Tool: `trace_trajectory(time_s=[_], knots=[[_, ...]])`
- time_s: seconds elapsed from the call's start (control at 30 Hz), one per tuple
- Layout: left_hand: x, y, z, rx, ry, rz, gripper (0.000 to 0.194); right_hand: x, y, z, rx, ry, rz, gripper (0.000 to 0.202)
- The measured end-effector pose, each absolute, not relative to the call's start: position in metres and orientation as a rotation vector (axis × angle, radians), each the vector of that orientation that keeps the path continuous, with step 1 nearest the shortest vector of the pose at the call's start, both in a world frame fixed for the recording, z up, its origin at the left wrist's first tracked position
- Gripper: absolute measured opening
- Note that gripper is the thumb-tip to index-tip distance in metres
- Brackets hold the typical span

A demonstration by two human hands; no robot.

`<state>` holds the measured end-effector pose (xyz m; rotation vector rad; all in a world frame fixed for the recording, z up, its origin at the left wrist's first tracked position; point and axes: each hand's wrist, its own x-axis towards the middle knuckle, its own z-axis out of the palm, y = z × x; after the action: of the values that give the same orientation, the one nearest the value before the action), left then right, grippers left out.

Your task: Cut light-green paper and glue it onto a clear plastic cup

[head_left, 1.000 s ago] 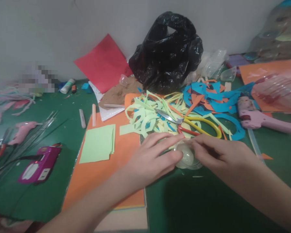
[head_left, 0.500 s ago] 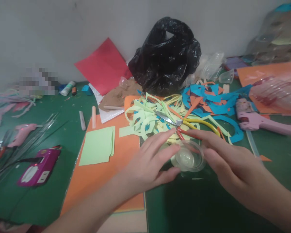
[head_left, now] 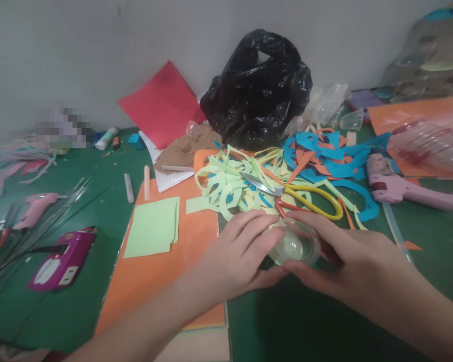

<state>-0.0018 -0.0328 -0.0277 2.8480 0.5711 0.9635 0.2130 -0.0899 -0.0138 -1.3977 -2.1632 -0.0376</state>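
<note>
A small clear plastic cup with something pale and round at its bottom is between my two hands over the green table. My left hand curls around its left side, thumb low and fingers at the rim. From the right, my right hand closes around the cup with forefinger behind and thumb in front. Just beyond the cup lie scissors with yellow and red handles, on a heap of pale green paper scraps. The cup's sides are partly hidden by my fingers.
Light green paper squares lie on orange sheets at left. A black plastic bag stands at the back. One pink glue gun lies right, another glue gun left, near a purple power outlet.
My hands have come closer together around the cup. My right thumb and forefinger have closed in on it, and my left fingers have drawn back from the scissors to the cup's side.
</note>
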Motion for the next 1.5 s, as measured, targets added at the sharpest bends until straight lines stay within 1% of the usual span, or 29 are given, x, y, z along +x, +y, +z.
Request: trace_trajectory(time_s=[0.17,0.5,0.67,0.93,1.1,1.3,1.5], knots=[[-0.001,-0.033,-0.028,2.924,0.585,1.0,0.039,0.214,-0.091,-0.016,-1.407,-2.161,-0.058,0.051],[-0.001,-0.034,-0.03,2.936,0.578,0.973,0.04,0.214,-0.091,-0.019,-1.428,-2.166,-0.047,0.049],[0.0,-0.032,-0.031,2.973,0.56,0.994,0.035,0.215,-0.09,-0.021,-1.44,-2.164,-0.013,0.048],[0.001,-0.03,-0.034,2.958,0.525,1.056,0.035,0.215,-0.089,-0.023,-1.517,-2.128,0.058,0.049],[0.002,-0.031,-0.035,2.951,0.515,1.05,0.038,0.214,-0.089,-0.026,-1.486,-2.155,0.073,0.053],[0.003,-0.033,-0.034,2.954,0.514,1.054,0.038,0.21,-0.092,-0.025,-1.504,-2.103,0.033,0.044],[0.002,-0.032,-0.035,2.944,0.535,1.062,0.04,0.21,-0.089,-0.026,-1.494,-2.096,0.091,0.047]])
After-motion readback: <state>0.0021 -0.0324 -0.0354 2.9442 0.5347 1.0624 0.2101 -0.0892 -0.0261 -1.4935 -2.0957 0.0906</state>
